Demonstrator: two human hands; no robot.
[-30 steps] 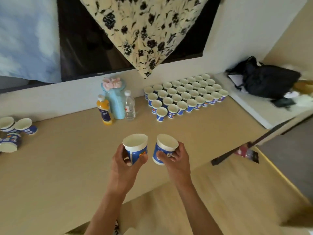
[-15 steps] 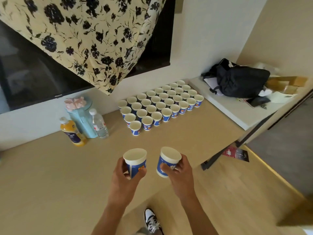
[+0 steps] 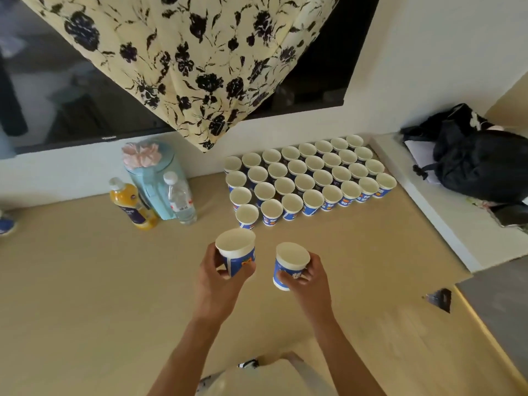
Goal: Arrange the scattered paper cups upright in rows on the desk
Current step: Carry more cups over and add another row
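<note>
My left hand [image 3: 217, 284] grips a blue and white paper cup [image 3: 237, 252] upright above the tan desk [image 3: 85, 281]. My right hand [image 3: 307, 284] grips a second paper cup [image 3: 290, 264], also upright. Both cups hover just in front of the block of upright cups [image 3: 307, 178], which stands in several rows toward the back right of the desk. The nearest cup of the block [image 3: 247, 215] is just beyond my left cup. One more cup [image 3: 5, 224] shows at the far left edge, mostly cut off.
An orange juice bottle [image 3: 133, 204], a pale blue container with a pink flower [image 3: 151, 178] and a water bottle [image 3: 181, 198] stand left of the cup block. A white side table [image 3: 445, 212] with a black bag [image 3: 480, 161] adjoins the desk's right end. Floral cloth hangs over a dark screen.
Both hands with their cups have moved forward and right toward the cup block. The scattered cups on the left have almost left the view.
</note>
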